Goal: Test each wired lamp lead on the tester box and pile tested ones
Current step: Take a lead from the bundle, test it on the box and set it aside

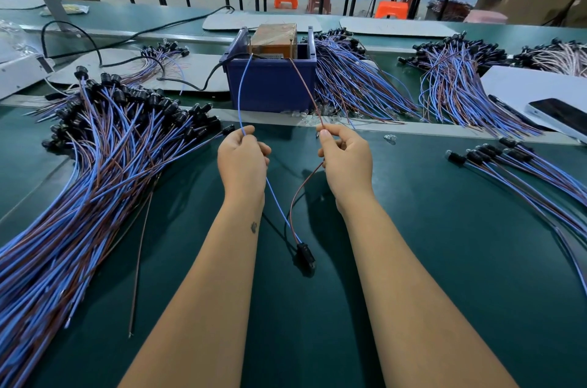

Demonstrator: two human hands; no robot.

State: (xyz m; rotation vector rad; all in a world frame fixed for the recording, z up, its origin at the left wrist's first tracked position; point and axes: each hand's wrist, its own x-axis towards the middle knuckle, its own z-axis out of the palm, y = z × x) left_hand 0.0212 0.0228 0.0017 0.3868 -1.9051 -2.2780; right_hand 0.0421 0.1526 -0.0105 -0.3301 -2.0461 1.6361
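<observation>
The blue wire [242,95] is being pinched by the left hand [243,162] and the brown wire [306,92] by the right hand [346,159], both hands closed around their wires. Both wire ends are being held up to the tester box [270,83]. The lead's black lamp socket [305,256] is lying on the green table [444,260] between the forearms. Large piles of leads [104,159] are resting at the left and right.
</observation>
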